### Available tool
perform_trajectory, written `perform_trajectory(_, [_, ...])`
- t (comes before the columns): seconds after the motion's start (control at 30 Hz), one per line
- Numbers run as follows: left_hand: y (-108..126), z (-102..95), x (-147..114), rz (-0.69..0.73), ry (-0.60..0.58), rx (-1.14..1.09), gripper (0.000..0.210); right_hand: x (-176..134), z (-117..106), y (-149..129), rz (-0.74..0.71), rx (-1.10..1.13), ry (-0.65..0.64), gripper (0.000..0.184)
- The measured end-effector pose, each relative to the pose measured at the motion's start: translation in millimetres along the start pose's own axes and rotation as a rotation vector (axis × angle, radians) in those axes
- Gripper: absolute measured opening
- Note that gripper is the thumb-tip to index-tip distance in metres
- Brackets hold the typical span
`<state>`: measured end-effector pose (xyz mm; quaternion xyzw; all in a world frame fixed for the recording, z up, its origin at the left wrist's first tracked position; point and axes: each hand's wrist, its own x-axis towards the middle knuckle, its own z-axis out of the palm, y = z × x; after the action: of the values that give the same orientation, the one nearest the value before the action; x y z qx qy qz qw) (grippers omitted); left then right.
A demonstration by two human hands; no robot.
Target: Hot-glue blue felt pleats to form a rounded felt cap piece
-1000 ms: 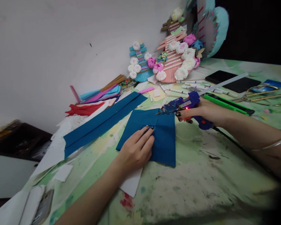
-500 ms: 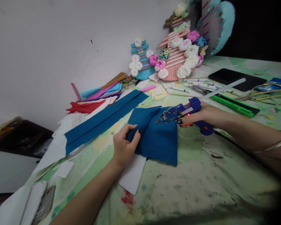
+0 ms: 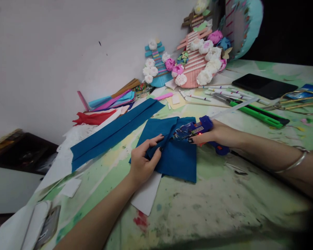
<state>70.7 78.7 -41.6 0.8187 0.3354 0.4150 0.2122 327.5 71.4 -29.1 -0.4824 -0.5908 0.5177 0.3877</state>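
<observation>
My left hand pinches a raised fold of the blue fabric between thumb and fingers. In my right hand is a blue hot glue gun, with a clear glue stick sticking out of its back and a small red light on its side. The nozzle tip is tucked by the fabric's fold, partly hidden, close to my left fingers. A piece of white card shows from under the near edge of the fabric. Beyond my left hand lies a long folded blue strip.
A green utility knife, gold-handled scissors, several markers and a black phone lie at the right. Flower-covered guitar-shaped crafts stand at the back. Red fabric and coloured sheets lie left by the wall.
My right hand has brought the glue gun left and down, its nozzle now in at the fold. My left hand has shifted slightly right and lifts the fold more.
</observation>
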Motion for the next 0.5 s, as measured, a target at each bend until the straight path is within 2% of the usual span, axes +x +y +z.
perform_trajectory(0.2, [0.2,1.0,0.7,0.017,-0.009,-0.025,0.006,3.5,-4.0,2.7,-0.046,-0.059,0.037,0.022])
perform_trajectory(0.5, [-0.1,0.6,0.6,0.016,0.003,-0.035,0.006,1.8,-5.1,-2.0,-0.041,-0.159,0.102,0.027])
